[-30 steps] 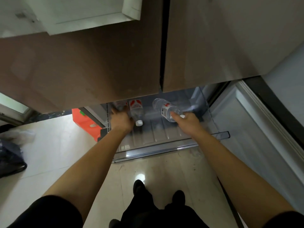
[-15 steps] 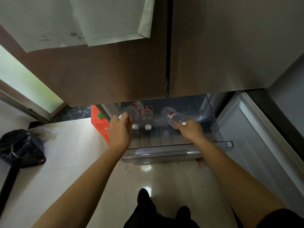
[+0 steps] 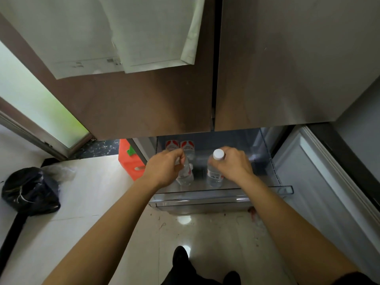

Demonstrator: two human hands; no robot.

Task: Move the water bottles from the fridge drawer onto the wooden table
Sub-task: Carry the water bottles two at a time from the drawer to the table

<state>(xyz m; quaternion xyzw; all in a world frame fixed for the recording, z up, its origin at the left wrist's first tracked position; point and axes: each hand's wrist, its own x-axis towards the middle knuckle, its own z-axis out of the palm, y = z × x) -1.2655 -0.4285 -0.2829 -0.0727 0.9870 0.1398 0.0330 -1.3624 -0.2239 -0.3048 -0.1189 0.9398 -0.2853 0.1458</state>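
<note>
Below the closed fridge doors the clear plastic fridge drawer (image 3: 205,197) stands pulled out. My left hand (image 3: 164,168) grips the neck of a clear water bottle (image 3: 185,175) that hangs upright over the drawer. My right hand (image 3: 233,163) holds a second water bottle (image 3: 214,177) by its neck, its white cap showing beside my fingers. Two more bottles (image 3: 181,145) with red and white labels lie at the back of the drawer. The wooden table is out of view.
The open lower fridge door (image 3: 320,194) stands to the right of the drawer. An orange stool (image 3: 129,161) sits left of the fridge, and a black bag (image 3: 30,192) lies on the pale tiled floor. A glass door (image 3: 37,103) is at far left.
Both hands have closed round the bottle necks and lifted the two bottles from lying flat to hanging upright above the drawer. The camera has tilted up.
</note>
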